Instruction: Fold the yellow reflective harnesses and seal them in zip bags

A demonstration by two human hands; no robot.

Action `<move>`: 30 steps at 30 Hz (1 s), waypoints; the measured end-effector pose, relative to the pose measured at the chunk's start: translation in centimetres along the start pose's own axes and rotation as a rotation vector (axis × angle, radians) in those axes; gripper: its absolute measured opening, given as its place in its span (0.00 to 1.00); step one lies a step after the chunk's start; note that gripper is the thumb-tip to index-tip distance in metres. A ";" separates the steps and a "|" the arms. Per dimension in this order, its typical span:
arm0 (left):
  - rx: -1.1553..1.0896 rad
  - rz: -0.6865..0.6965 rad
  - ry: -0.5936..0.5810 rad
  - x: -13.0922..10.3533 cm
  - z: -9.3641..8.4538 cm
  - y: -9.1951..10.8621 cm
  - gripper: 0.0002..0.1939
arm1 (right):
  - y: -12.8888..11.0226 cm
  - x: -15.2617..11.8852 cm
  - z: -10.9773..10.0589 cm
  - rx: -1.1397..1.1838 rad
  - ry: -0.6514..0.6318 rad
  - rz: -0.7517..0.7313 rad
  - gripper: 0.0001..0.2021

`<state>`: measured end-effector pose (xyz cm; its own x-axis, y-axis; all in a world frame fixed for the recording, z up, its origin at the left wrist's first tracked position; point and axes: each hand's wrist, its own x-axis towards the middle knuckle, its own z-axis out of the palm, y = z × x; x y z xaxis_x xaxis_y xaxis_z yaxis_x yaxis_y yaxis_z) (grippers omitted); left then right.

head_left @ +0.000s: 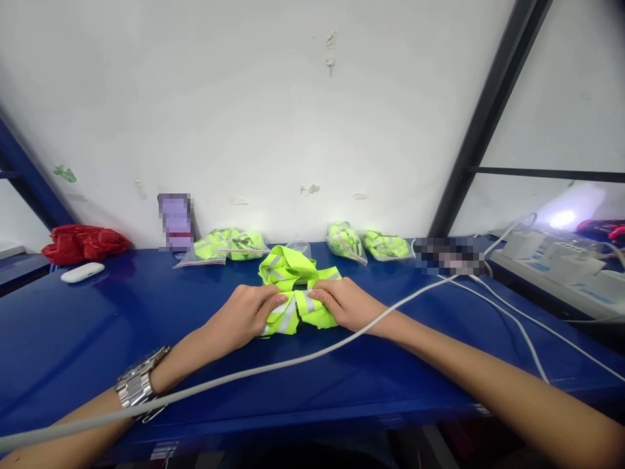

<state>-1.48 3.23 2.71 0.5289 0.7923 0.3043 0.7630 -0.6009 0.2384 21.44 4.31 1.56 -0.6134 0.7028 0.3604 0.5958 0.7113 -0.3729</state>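
A bundle of neon yellow-green straps with silver reflective stripes (288, 264) lies on the blue table (205, 384) in the middle of the view. My left hand (249, 312) pinches its left side, the thumb on top and the fingers behind the fabric. On the other side, my right hand (344, 303) grips the strap in the same way, thumb pressed on the stripe. A small dark piece, perhaps a buckle, shows between the two hands. The fingertips of both hands are partly hidden by the fabric.
Bagged yellow-green bundles (385, 245) lie along the wall. A phone (176, 221) leans there, with red cloth (85, 244) and a white case (83, 272) at left. A white cable (273, 366) crosses in front of my forearms. Chargers (571, 260) stand at right.
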 end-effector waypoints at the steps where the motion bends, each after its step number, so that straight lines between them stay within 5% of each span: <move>1: 0.006 -0.005 0.008 -0.1 0.1 -0.1 0.21 | 0.0 -0.1 0.1 -0.014 0.032 0.012 0.16; 5: 0.074 -0.029 0.074 -0.3 0.7 -0.5 0.18 | 0.3 -0.5 0.4 -0.267 0.208 -0.027 0.10; 9: 0.185 0.055 0.180 -0.4 1.2 -1.2 0.14 | 0.8 -0.6 0.6 -0.360 0.185 -0.195 0.12; 14: 0.184 0.246 0.053 -0.8 1.1 -2.5 0.17 | 0.6 -1.3 0.1 -0.326 0.064 -0.226 0.13; 18: 0.153 0.219 -0.038 -2.3 -0.1 -2.5 0.18 | 0.8 -1.5 -0.4 -0.303 -0.037 -0.184 0.24; 23: 0.200 0.194 -0.136 -4.1 -1.0 -2.4 0.27 | 1.2 -1.4 -0.3 -0.374 -0.110 -0.195 0.24; 30: 0.177 0.178 -0.044 -3.2 0.3 -3.4 0.18 | 1.0 -1.0 0.8 -0.405 -0.024 -0.099 0.14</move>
<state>-5.67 2.79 0.60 0.6732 0.6822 0.2852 0.7078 -0.7062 0.0184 22.25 4.26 0.15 -0.6873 0.6333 0.3557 0.6859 0.7270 0.0311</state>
